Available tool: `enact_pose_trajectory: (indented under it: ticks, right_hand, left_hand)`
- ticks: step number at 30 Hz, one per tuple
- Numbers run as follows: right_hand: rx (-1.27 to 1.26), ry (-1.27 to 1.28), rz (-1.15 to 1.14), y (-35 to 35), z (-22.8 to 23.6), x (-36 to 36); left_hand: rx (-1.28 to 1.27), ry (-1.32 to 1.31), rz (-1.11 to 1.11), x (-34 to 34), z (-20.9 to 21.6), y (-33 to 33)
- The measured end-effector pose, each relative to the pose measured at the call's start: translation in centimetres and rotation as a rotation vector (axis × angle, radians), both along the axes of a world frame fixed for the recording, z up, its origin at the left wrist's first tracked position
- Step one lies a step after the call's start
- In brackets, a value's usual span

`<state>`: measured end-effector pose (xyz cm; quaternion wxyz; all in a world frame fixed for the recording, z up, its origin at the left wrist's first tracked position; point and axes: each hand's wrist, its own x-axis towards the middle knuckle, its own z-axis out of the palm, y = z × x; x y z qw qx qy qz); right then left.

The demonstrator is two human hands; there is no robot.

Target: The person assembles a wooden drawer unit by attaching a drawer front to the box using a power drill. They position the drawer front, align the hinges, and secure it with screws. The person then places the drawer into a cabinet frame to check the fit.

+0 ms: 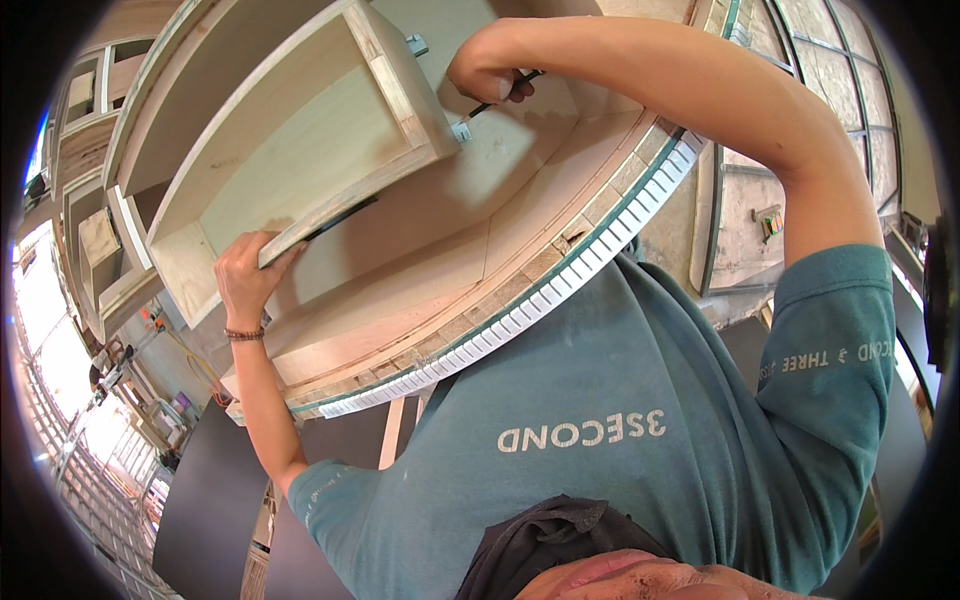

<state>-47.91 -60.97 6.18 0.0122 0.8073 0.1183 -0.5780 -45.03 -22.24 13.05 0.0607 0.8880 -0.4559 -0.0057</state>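
Box [385, 85] of pale wood is located left of centre, at the inner panel [530, 155] of a curved cabinet [590, 213]. Left hand [245, 275]: closed around the near left corner of the box, fingers wrapped over its edge; a beaded bracelet [245, 334] sits at the wrist. A dark strip [345, 215] runs along the near wall of the box, beside these fingers. Right hand [485, 72]: clenched on a slim dark tool [492, 104], reaching in from the right over the cabinet. The tool tip is at the near metal bracket [461, 131], located at the right side of the box; whether it makes contact, I cannot tell. A far metal bracket [417, 44] is at the same side. A white segmented strip [520, 306] follows the cabinet's curved near edge, just in front of the person's teal shirt [600, 390].
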Motion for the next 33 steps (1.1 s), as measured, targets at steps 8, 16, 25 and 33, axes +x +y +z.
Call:
enact_pose_trajectory:
  ticks: [8,16,25,33]
  right_hand:
    - [0.090,0.007,0.030,1.0,0.3,-0.6]
    - [0.081,-0.010,-0.003,1.2,0.6,-0.9]
    - [0.095,-0.003,0.027,1.2,-0.4,-0.5]
    - [0.112,-0.001,-0.011,1.0,-0.1,-0.4]
  left_hand:
    - [-0.008,0.003,0.002,0.0,-0.1,0.1]
    - [-0.004,-0.004,-0.006,0.1,-0.2,0.3]
    - [-0.004,0.006,-0.002,0.2,-0.3,0.6]
    - [0.001,0.004,0.000,0.1,-0.1,0.3]
